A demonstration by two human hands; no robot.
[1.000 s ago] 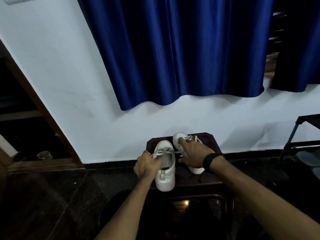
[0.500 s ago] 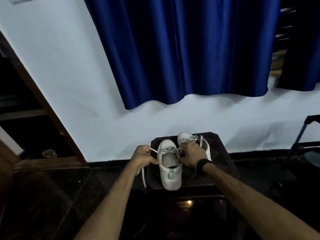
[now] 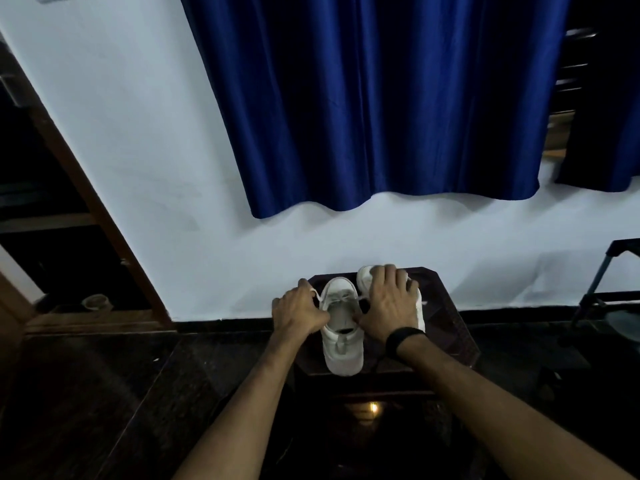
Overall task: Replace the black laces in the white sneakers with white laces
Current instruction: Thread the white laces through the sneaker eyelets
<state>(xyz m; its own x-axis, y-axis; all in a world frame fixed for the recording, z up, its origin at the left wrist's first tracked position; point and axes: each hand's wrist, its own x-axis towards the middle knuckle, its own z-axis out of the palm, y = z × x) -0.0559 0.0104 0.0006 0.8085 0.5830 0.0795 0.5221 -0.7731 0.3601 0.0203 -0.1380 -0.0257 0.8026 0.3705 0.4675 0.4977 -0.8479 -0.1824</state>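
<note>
On top of the small dark stool below the blue curtain, we've got both white sneakers sitting side by side, heels toward us. Our left hand is curled up at the left edge of the nearer sneaker, pinching an end of the white lace that looks already threaded through it. Our right hand is spread flat with relaxed fingers, resting on the farther sneaker, which sits closer to the wall. Can't see any black laces from here, so we reckon we're near the finish.

What could go wrong: the nearer sneaker's heel hangs over the stool's front edge, so a hard tug on the lace with nothing pinning that shoe could tip it off. Pulling one end unevenly could also leave the ends lopsided.
</note>
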